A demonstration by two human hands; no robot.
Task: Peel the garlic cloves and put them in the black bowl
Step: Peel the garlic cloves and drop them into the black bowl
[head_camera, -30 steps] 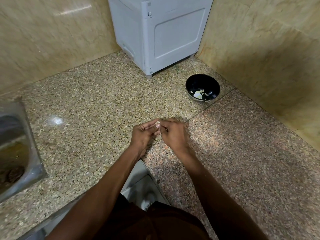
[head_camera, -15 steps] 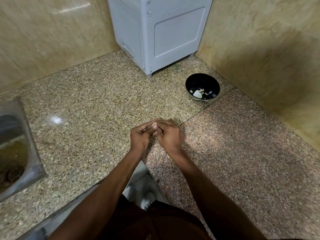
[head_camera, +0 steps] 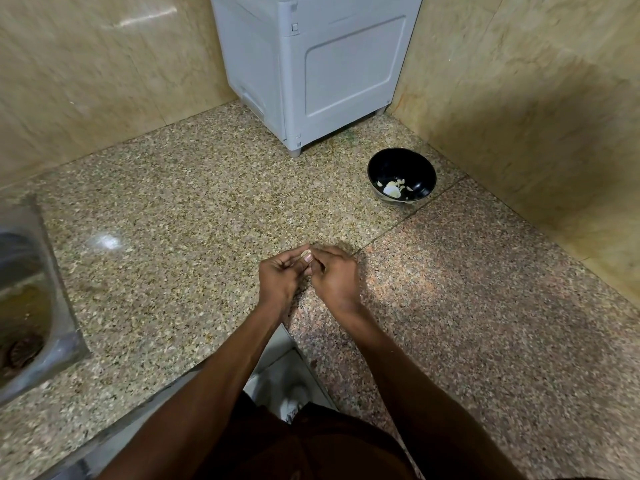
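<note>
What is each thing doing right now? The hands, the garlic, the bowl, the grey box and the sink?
left hand: fingers curled, pinching the garlic clove.
right hand: fingers curled, pinching the same clove.
garlic clove: held between both hands above the counter, mostly hidden.
black bowl: upright on the counter, a few pale garlic pieces inside.
grey appliance: standing in the corner, closed.
sink: basin dirty around the drain.

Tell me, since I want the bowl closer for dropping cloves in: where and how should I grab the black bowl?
Grip the black bowl by its rim on the near left side, coming from above with the right hand. It stands upright and open, the wall is close on its far right, and the garlic pieces lie low inside, so the rim is free. Both hands are now busy with a clove.
</note>
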